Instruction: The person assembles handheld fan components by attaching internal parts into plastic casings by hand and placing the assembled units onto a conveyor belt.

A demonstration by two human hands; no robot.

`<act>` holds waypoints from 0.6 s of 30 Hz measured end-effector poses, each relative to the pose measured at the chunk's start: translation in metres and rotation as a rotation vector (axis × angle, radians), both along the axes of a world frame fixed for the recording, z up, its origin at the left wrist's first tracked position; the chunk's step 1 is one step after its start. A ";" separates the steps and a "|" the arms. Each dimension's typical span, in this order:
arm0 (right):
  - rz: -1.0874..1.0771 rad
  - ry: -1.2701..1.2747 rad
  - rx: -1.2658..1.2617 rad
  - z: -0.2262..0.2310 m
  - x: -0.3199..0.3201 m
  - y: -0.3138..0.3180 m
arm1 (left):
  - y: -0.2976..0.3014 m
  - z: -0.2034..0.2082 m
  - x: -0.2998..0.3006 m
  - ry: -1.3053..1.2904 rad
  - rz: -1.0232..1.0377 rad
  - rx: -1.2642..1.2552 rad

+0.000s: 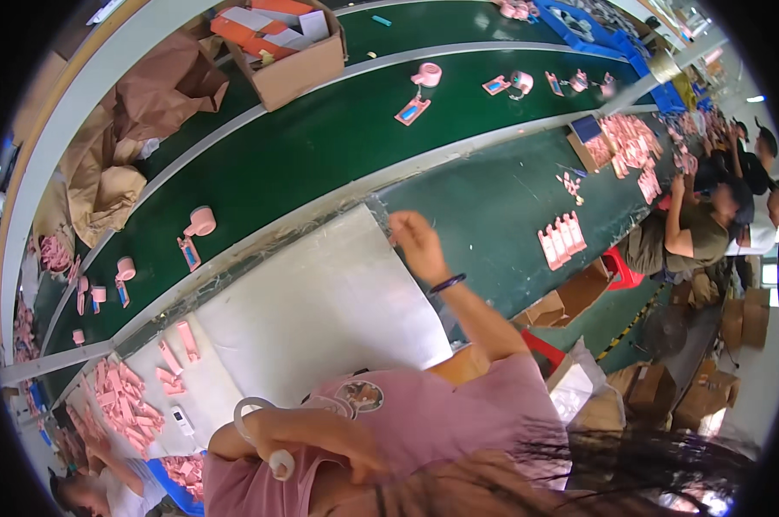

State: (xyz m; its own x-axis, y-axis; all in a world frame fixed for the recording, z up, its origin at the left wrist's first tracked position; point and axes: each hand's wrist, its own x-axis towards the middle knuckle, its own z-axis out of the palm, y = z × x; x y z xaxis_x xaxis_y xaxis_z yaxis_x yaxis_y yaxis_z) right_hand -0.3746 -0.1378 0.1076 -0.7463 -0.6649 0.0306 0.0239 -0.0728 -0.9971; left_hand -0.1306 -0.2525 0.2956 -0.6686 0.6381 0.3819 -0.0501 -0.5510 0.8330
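Note:
My right hand [419, 244] is held over the right edge of a pale, shiny sheet [312, 293] on the workbench. Its fingers are loosely bent and apart, and I see nothing between them. A dark bracelet [447, 283] circles that wrist. My left arm is folded across my pink shirt [467, 414], with the left hand [365, 468] close to my chest. Its fingers are hidden. A white curved tube with a rounded end [281, 465] hangs by the left forearm.
Beyond the bench, a green conveyor belt [294, 164] carries pink handheld devices [201, 221]. Pink casings [122, 401] are heaped at left, near a small white device [182, 420]. More casings [562, 239] stand in a row at right. A carton [299, 73] sits at the back; co-workers [691, 228] are at right.

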 end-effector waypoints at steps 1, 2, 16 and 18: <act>-0.019 0.075 0.046 -0.012 -0.030 -0.008 | -0.011 0.000 -0.006 -0.146 -0.159 0.046; -0.024 0.145 0.054 -0.033 -0.067 -0.014 | -0.021 -0.004 -0.009 -0.150 -0.152 0.035; -0.076 1.566 0.818 -0.079 -0.345 -0.159 | -0.036 -0.036 -0.061 -0.323 0.218 0.008; 0.004 1.777 0.951 -0.064 -0.341 -0.166 | -0.042 -0.049 -0.062 -0.411 0.271 0.011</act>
